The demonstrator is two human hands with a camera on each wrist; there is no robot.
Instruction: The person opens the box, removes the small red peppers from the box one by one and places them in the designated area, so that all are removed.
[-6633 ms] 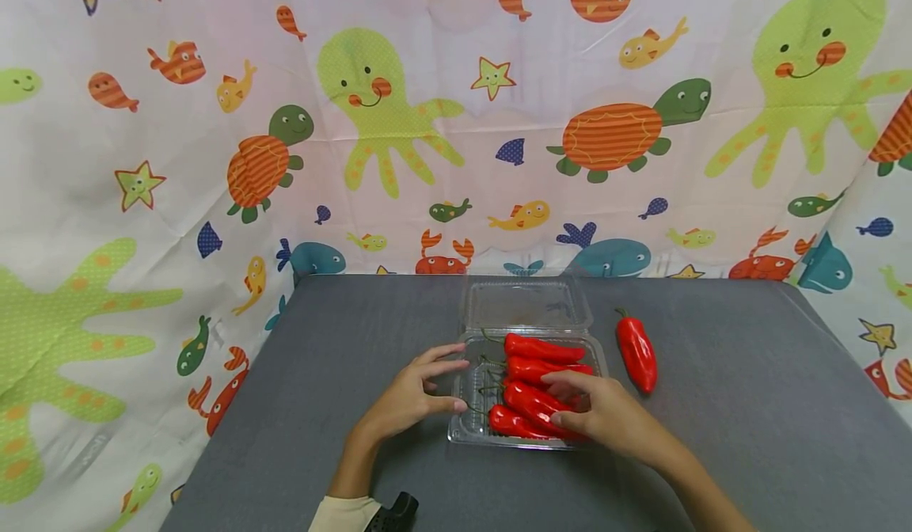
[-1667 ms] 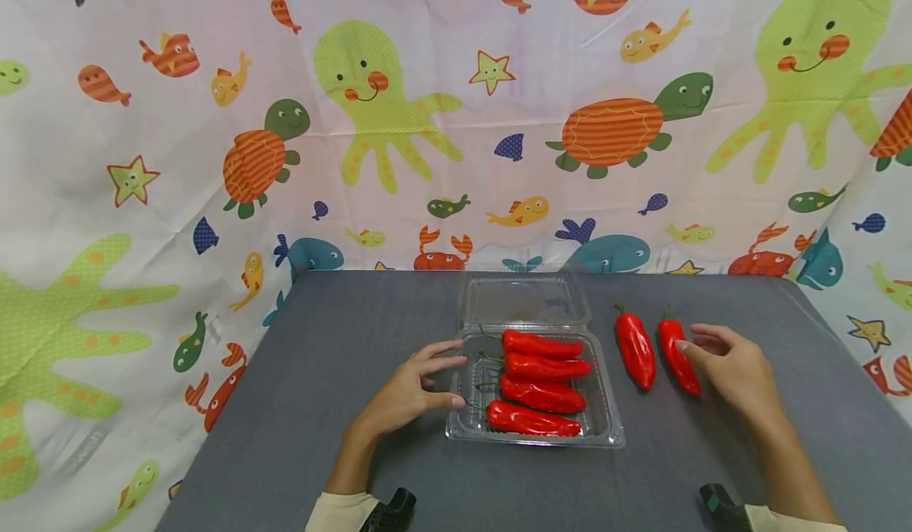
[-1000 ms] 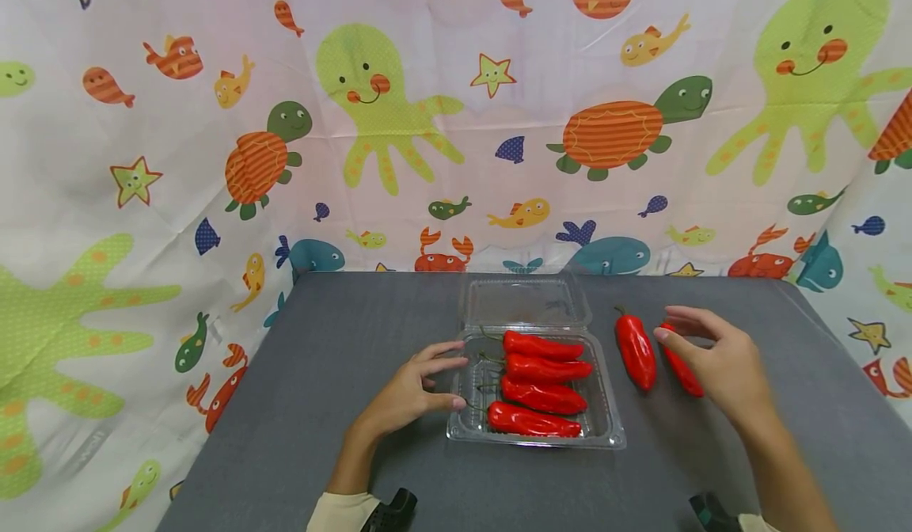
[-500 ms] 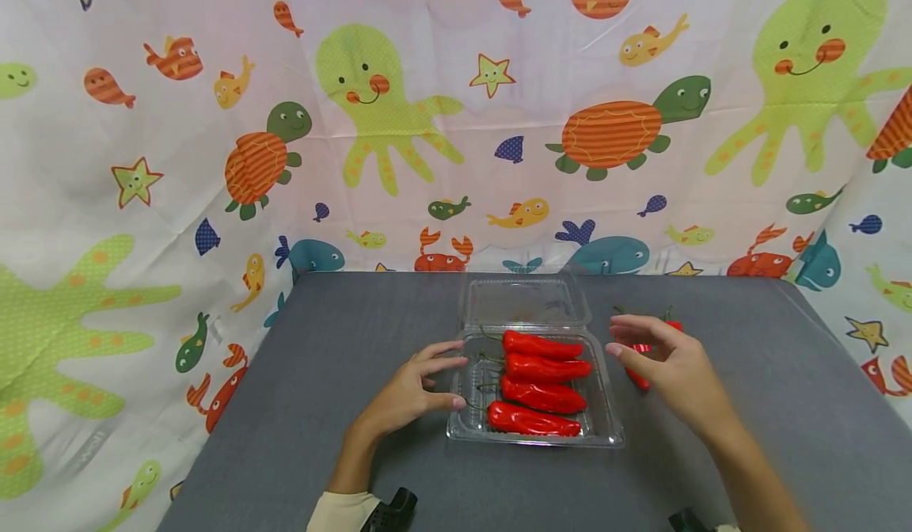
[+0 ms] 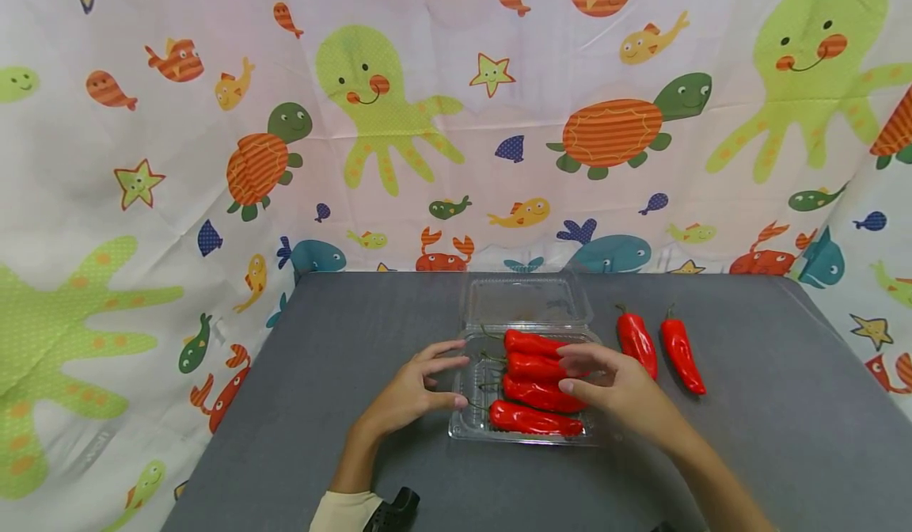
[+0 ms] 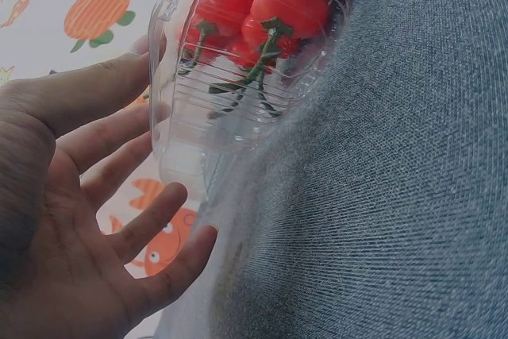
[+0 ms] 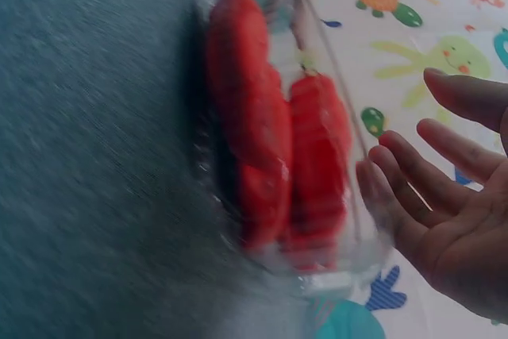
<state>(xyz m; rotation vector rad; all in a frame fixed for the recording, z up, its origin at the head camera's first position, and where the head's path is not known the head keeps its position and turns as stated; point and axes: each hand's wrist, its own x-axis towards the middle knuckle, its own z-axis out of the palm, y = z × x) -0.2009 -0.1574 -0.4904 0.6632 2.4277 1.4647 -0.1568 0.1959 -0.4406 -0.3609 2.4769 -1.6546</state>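
Several red peppers [image 5: 536, 419] with green stems lie side by side in a clear plastic clamshell box [image 5: 463, 435], its lid [image 5: 526, 302] folded back. My left hand [image 5: 406, 393] is at the box's left edge, fingers spread, thumb and fingertips right at the rim. In the left wrist view my left hand [image 6: 87, 188] shows a bare palm, thumb beside the clear wall. My right hand [image 5: 620, 389] hovers over the right ends of the peppers, thumb and fingers apart with nothing between them. The right wrist view shows my right hand [image 7: 452, 196] with spread fingers beside the blurred box [image 7: 325, 279].
To the right of the box, one red pepper [image 5: 636, 343] and another red pepper [image 5: 682, 355] lie on the grey cloth-covered table [image 5: 769, 405]. Behind the table hangs a white curtain [image 5: 427, 104] with sea-animal prints.
My right hand has put a second pepper down on the table at the right, let go, and moved left back over the box. My left hand has stayed at the rim.
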